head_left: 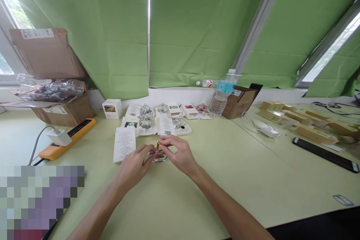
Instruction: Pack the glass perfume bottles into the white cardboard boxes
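A small round glass bottle (pixel 159 156) with dark red bits inside stands on the table in front of me. My left hand (pixel 135 163) grips its left side with fingers and thumb. The fingertips of my right hand (pixel 179 153) pinch a small gold cap (pixel 158 144) at the top of the bottle; whether the cap is seated on the neck, I cannot tell. A white printed box (pixel 124 144) lies just left of my left hand. Behind the hands are several clear glass bottles, one of them a lidded-looking bottle (pixel 145 122) on white packaging.
An orange power strip (pixel 67 139) with a white plug lies left. Cardboard boxes (pixel 66 110) stand at the back left. A large water bottle (pixel 221 99) and a brown carton (pixel 239 102) stand behind on the right. A black phone-like slab (pixel 324 154) and a white charger (pixel 268 131) lie right.
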`<action>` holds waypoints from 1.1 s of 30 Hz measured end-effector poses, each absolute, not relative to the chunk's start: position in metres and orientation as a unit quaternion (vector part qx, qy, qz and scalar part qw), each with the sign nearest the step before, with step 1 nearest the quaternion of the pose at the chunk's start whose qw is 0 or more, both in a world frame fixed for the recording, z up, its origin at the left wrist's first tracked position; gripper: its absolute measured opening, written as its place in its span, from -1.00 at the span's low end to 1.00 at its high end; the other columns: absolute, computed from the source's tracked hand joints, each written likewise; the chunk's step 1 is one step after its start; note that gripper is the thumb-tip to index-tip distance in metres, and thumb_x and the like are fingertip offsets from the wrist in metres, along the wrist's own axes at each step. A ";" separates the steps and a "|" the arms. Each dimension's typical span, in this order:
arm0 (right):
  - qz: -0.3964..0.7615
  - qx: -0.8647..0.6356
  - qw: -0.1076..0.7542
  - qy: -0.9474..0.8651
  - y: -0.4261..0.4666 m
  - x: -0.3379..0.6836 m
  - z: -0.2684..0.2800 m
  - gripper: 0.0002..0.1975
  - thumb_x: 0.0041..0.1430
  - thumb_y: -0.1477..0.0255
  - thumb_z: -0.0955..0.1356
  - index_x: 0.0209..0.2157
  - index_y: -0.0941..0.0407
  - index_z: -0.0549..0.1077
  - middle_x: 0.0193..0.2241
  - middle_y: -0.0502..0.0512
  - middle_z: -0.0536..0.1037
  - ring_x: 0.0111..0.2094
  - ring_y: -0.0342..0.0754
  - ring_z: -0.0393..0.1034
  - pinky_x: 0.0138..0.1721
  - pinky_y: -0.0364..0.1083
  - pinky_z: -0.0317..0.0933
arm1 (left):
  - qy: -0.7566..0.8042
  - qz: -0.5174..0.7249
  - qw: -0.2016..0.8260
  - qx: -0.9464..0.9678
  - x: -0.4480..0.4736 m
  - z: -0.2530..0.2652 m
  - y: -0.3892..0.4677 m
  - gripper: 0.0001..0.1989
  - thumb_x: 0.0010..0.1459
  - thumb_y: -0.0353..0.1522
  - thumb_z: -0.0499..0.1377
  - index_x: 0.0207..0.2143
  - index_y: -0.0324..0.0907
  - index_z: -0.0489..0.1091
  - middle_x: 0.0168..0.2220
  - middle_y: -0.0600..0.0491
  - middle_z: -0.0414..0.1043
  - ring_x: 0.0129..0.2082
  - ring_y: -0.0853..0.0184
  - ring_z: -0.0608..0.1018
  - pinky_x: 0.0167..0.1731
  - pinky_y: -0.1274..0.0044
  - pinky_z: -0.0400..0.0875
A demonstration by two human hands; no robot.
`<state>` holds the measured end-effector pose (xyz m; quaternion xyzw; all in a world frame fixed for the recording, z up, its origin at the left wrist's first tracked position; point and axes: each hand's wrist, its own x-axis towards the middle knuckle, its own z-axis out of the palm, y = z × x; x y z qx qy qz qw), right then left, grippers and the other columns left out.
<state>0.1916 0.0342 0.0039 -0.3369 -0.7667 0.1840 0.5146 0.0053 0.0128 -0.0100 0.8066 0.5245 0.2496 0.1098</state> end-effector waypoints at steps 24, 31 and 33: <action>0.222 -0.337 0.511 -0.759 0.036 0.192 0.002 -0.87 0.12 0.52 0.34 -0.32 0.10 0.54 -0.28 0.11 0.56 -0.23 -0.04 0.46 -0.22 -0.08 0.39 | 0.525 0.254 0.101 0.806 0.005 -0.013 0.014 -0.70 0.29 -0.17 -0.08 0.01 0.06 0.25 -0.11 0.13 0.43 -0.45 0.38 0.50 -0.51 0.57 0.25; 0.222 -0.344 0.509 -0.757 0.036 0.191 0.003 -0.87 0.12 0.51 0.35 -0.33 0.09 0.56 -0.30 0.10 0.58 -0.24 -0.04 0.47 -0.19 -0.06 0.38 | 0.525 0.255 0.102 0.806 0.005 -0.013 0.014 -0.69 0.29 -0.16 -0.09 0.01 0.05 0.26 -0.10 0.12 0.43 -0.45 0.38 0.50 -0.51 0.57 0.25; 0.222 -0.343 0.511 -0.757 0.036 0.191 0.003 -0.87 0.11 0.51 0.35 -0.33 0.08 0.56 -0.31 0.10 0.58 -0.25 -0.04 0.47 -0.19 -0.06 0.38 | 0.525 0.253 0.103 0.806 0.004 -0.013 0.014 -0.70 0.29 -0.16 -0.09 0.01 0.06 0.26 -0.10 0.13 0.43 -0.45 0.38 0.49 -0.51 0.57 0.25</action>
